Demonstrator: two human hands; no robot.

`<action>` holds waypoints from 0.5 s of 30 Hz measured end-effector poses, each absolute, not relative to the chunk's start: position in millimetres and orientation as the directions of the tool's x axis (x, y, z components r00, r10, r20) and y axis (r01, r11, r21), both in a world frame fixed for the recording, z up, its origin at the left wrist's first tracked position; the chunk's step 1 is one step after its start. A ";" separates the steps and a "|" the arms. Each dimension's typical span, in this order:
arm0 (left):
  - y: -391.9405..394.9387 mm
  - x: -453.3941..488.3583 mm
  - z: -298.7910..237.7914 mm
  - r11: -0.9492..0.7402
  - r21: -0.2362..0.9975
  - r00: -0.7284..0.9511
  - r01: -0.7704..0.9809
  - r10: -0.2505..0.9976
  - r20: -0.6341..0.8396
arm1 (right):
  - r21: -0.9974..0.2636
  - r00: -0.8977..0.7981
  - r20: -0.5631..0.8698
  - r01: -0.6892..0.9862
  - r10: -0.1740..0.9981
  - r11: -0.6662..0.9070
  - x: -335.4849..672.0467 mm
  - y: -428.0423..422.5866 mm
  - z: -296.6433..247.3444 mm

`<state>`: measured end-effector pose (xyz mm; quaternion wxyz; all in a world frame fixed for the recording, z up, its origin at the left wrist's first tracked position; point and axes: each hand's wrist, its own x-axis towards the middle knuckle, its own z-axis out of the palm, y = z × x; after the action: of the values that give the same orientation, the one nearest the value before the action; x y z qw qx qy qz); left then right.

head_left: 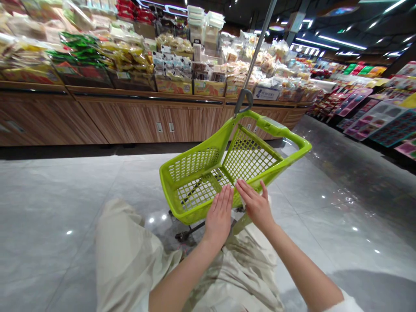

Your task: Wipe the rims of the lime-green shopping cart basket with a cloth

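Note:
A lime-green plastic shopping cart point(198, 167) with mesh walls stands just in front of me on a low wheeled frame. My left hand point(219, 216) lies flat against its near rim, fingers together and pointing up. My right hand point(255, 206) rests on the same rim just to the right, its fingers spread slightly. Neither hand grips anything that I can see. A thin grey pole point(255, 56) rises from the cart's far corner. The basket holds no visible goods.
Beige loose trousers point(130, 255) fill the lower middle of the view. Behind the cart runs a wood-fronted counter point(146, 121) stacked with packaged foods. Racks of pink-packed goods point(367, 112) line the right side, beyond a polished grey tile floor point(55, 208).

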<state>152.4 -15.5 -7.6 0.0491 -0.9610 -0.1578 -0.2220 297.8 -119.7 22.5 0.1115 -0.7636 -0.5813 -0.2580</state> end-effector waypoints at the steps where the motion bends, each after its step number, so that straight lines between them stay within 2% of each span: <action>1: -14.6 151.9 -8.1 -0.947 -0.019 0.852 0.320 0.279 0.443 | 0.137 0.192 0.525 0.942 0.829 -0.306 309.5 -126.3 26.2; 2: -13.9 151.6 -8.5 -0.949 -0.012 0.852 0.315 0.277 0.445 | 0.143 0.217 0.557 0.926 0.802 -0.350 328.4 -134.7 31.5; 5: -14.0 151.5 -9.1 -0.951 0.000 0.851 0.308 0.275 0.447 | 0.074 0.351 0.711 0.825 0.610 -0.561 390.7 -155.4 46.9; 7: -15.7 152.2 -8.5 -0.949 -0.002 0.850 0.315 0.282 0.445 | -0.002 0.422 0.751 0.771 0.508 -0.637 400.9 -153.8 47.4; 8: -16.6 152.7 -8.0 -0.947 -0.001 0.849 0.321 0.287 0.443 | -0.026 0.441 0.751 0.765 0.492 -0.644 391.5 -147.7 43.4; 10: -18.0 153.6 -7.5 -0.945 0.007 0.849 0.326 0.296 0.438 | -0.026 0.426 0.722 0.805 0.546 -0.593 351.8 -130.1 29.9; 13: -17.2 153.9 -7.7 -0.947 0.013 0.851 0.322 0.296 0.433 | 0.059 0.249 0.580 0.937 0.776 -0.345 296.6 -113.1 14.0; 15: -15.6 153.3 -8.0 -0.951 0.014 0.859 0.310 0.286 0.425 | 0.100 0.192 0.537 0.952 0.822 -0.288 300.9 -118.8 17.6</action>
<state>153.3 -15.6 -8.0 0.0272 -0.9637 -0.1545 -0.2162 300.9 -118.8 17.6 0.1286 -0.7614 -0.5824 -0.2540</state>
